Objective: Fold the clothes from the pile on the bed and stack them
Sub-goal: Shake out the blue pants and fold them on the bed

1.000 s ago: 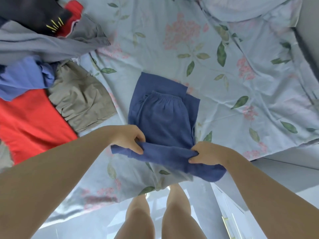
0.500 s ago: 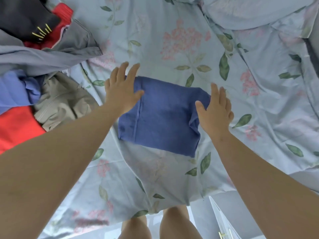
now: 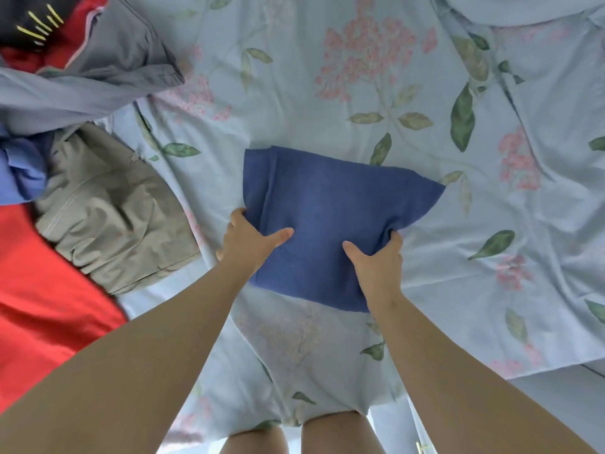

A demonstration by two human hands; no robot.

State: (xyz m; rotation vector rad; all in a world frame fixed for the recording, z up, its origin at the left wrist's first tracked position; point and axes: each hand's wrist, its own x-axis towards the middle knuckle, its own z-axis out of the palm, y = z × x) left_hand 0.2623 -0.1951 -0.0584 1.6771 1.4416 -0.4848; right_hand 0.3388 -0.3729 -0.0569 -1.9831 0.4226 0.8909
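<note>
Along the left edge, a broad spread of red fabric (image 3: 42, 290), running out of view. Above it, a crumpled grey garment (image 3: 98, 77), draped over the heap. Between the two, a rumpled khaki woven garment (image 3: 111, 217), lying just left of the working spot and apart from it. Tucked against the khaki piece, a bunched periwinkle-blue garment (image 3: 23, 172). In the top left corner, a dark garment with thin yellow stripes (image 3: 23, 14), half cut off.

In the middle of the bed, clear of the pile, a folded dark blue knit garment (image 3: 327, 204), roughly square. Far corners flat on the bedding. Near part gripped from both sides. On its left edge, the left hand (image 3: 248, 244): thumb pressed across the top, fingers wrapped around the edge. On its right edge, the right hand (image 3: 376, 260): thumb on top, fingers curled into bunched cloth.

Underneath everything, a wrinkled pale blue bedsheet with pink blossoms and green leaves (image 3: 327, 93), hanging over the near edge of the bed. Below that, bare legs (image 3: 340, 434) and a strip of pale floor (image 3: 556, 404).
</note>
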